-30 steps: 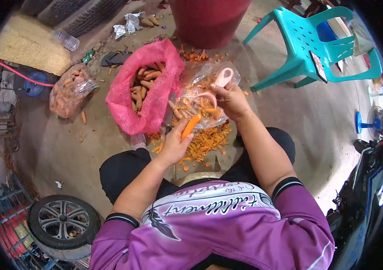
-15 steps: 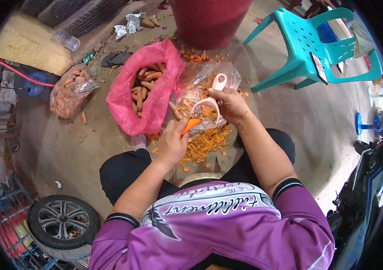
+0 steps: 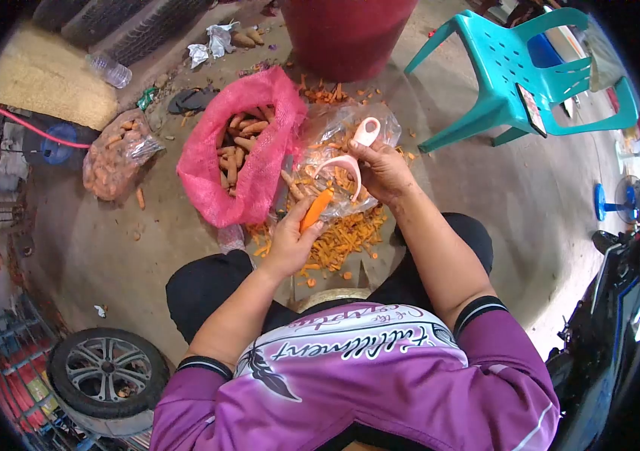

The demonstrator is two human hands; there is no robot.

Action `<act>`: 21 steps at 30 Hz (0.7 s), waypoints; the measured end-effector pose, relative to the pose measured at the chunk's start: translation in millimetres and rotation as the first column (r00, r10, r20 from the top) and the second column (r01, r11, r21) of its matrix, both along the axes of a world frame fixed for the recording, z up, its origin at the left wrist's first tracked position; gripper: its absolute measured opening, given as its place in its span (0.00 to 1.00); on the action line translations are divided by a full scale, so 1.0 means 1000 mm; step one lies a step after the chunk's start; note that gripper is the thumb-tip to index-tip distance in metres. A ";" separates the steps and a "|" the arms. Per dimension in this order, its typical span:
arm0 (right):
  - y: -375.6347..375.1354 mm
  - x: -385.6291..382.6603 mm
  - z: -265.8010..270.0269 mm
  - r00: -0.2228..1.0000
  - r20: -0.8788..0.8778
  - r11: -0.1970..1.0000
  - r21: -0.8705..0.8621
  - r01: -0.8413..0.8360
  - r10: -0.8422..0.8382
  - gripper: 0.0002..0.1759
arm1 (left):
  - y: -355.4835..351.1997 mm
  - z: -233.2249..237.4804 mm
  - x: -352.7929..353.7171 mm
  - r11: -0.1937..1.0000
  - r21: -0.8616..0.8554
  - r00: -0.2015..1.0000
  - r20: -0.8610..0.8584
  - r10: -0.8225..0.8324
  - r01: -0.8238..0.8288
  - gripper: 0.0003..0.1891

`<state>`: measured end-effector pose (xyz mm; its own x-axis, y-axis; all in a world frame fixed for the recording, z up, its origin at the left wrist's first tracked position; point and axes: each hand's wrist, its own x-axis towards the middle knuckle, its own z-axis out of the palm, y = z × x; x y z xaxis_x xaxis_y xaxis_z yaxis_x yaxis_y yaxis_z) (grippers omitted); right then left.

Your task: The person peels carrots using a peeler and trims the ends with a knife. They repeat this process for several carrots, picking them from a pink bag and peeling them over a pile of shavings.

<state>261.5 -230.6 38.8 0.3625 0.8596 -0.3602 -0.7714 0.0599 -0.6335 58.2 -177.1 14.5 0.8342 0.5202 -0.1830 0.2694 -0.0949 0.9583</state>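
My left hand [image 3: 291,240] is closed around an orange peeled carrot [image 3: 316,210], its tip pointing up and right. A pale pink peeler [image 3: 343,163] is gripped in my right hand [image 3: 384,171], its curved head facing the carrot but apart from it. Left of my hands stands an open pink mesh sack [image 3: 201,184] with several unpeeled carrots [image 3: 236,150] inside. Under and beyond my hands lies a clear plastic bag [image 3: 380,124]. Orange peelings [image 3: 342,240] are heaped on the floor between my legs.
A dark red tub [image 3: 350,37] stands ahead. At the right are a teal plastic chair [image 3: 485,90] and a motorcycle [image 3: 606,323]. A bag of carrots [image 3: 117,161] lies at the left, with a wheel [image 3: 108,372] at the lower left.
The carrot in my left hand has tilted more upright. The peeler in my right hand has shifted slightly left and up, and a gap now shows between it and the carrot.
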 end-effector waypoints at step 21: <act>-0.003 -0.003 0.004 0.998 0.035 0.996 0.062 0.058 -0.060 0.11 | 0.003 0.018 0.005 0.582 -0.809 0.984 0.025 0.176 -0.084 0.19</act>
<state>258.6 -233.4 43.2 0.4252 0.8563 -0.2932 -0.7418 0.1441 -0.6550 63.0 -174.5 32.4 0.8061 0.3046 -0.5074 0.1225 0.7530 0.6466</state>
